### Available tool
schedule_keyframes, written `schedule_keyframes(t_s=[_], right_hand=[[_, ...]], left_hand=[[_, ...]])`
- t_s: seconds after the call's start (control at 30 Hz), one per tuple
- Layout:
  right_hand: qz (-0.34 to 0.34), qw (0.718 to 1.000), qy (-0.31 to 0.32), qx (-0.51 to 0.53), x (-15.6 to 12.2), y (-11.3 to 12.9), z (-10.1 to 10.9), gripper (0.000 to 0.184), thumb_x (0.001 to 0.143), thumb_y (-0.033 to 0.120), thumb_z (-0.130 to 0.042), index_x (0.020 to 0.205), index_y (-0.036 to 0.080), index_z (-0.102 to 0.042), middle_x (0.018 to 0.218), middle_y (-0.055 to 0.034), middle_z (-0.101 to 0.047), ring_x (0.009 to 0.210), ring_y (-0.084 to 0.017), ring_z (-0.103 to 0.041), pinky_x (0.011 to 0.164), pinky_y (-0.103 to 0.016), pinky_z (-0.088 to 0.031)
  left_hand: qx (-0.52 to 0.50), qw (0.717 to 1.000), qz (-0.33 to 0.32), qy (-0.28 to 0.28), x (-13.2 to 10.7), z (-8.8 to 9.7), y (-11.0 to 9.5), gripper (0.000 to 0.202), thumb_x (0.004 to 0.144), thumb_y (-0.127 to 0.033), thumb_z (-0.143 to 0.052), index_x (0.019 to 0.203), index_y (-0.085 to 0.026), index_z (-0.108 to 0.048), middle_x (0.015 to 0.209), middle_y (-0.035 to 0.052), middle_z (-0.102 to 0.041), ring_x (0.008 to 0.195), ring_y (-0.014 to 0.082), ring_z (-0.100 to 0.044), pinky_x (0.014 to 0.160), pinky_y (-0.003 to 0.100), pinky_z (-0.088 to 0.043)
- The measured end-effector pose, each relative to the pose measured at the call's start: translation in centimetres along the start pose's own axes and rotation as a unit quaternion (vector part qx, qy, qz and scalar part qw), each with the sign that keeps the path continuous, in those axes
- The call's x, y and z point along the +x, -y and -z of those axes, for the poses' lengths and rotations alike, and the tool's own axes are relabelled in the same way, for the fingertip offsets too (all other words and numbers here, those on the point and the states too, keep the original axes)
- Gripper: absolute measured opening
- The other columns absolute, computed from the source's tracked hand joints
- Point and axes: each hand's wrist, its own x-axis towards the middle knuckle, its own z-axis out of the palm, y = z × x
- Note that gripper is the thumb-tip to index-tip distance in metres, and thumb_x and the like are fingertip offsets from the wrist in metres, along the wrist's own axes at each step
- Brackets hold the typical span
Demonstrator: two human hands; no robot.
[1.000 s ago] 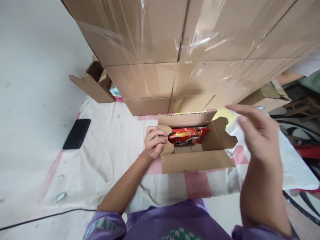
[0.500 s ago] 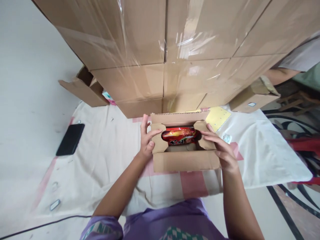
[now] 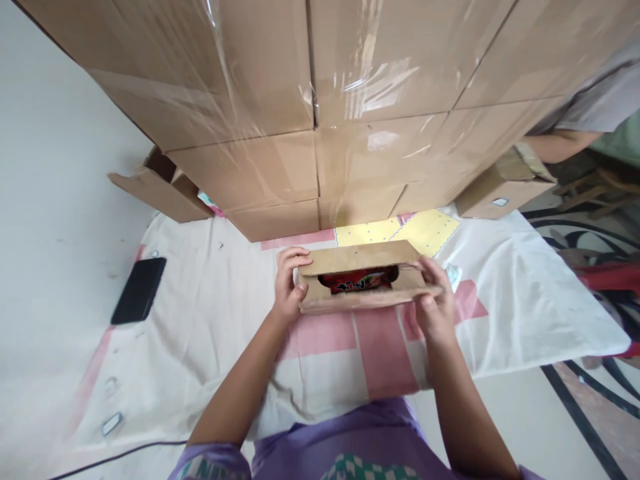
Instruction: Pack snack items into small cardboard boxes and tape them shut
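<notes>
A small brown cardboard box (image 3: 357, 297) lies on the cloth in front of me, its long flaps folded almost together. Through the narrow gap between the flaps a red snack packet (image 3: 359, 280) shows inside. My left hand (image 3: 287, 290) grips the box's left end with curled fingers. On the right end, my right hand (image 3: 435, 303) is wrapped round the box, thumb on the near flap.
A tall stack of taped cardboard cartons (image 3: 320, 100) rises just behind the box. A white and pink cloth (image 3: 210, 320) covers the floor. A black phone (image 3: 139, 290) lies at the left. Open boxes sit at back left (image 3: 160, 190) and back right (image 3: 500, 183). Another person's arm (image 3: 560, 143) shows far right.
My right hand came down from the air to the box's right end. The side flaps were tucked in, then the long flaps folded over, nearly covering the red packet.
</notes>
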Motion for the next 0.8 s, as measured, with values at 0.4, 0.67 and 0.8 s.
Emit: schedule_keyframes(t_s=[0.4, 0.67, 0.8], right_hand=[[0.059, 0.994, -0.061, -0.066, 0.9, 0.6, -2.2, 0.053, 0.095, 0.033, -0.061, 0.148, 0.04, -0.057, 0.148, -0.0031, -0.056, 0.145, -0.032, -0.046, 0.121, -0.06, -0.039], [0.081, 0.994, -0.037, -0.063, 1.5, 1.1, -2.1, 0.051, 0.093, 0.026, -0.06, 0.143, 0.038, -0.061, 0.148, -0.0025, -0.057, 0.146, -0.031, -0.046, 0.124, -0.059, -0.036], [0.07, 0.995, -0.018, -0.063, 1.5, 1.4, -2.0, 0.049, 0.092, 0.026, -0.059, 0.139, 0.037, -0.064, 0.143, -0.0021, -0.061, 0.143, -0.032, -0.049, 0.123, -0.059, -0.038]], left_hand=[[0.011, 0.998, 0.024, 0.056, 0.3, 1.1, -0.1, 0.027, 0.1, -0.048, -0.057, 0.11, -0.028, -0.07, 0.128, 0.0076, -0.058, 0.121, 0.0272, -0.057, 0.107, 0.05, -0.045], [0.066, 0.985, 0.032, 0.156, 1.6, 1.9, -2.2, 0.031, 0.102, -0.031, -0.046, 0.103, -0.028, -0.076, 0.133, 0.006, -0.061, 0.126, 0.0286, -0.049, 0.113, 0.054, -0.037], [0.076, 0.983, 0.032, 0.166, 1.9, 2.0, -2.3, 0.032, 0.101, -0.028, -0.044, 0.101, -0.027, -0.076, 0.132, 0.0065, -0.061, 0.124, 0.0284, -0.05, 0.112, 0.055, -0.039]])
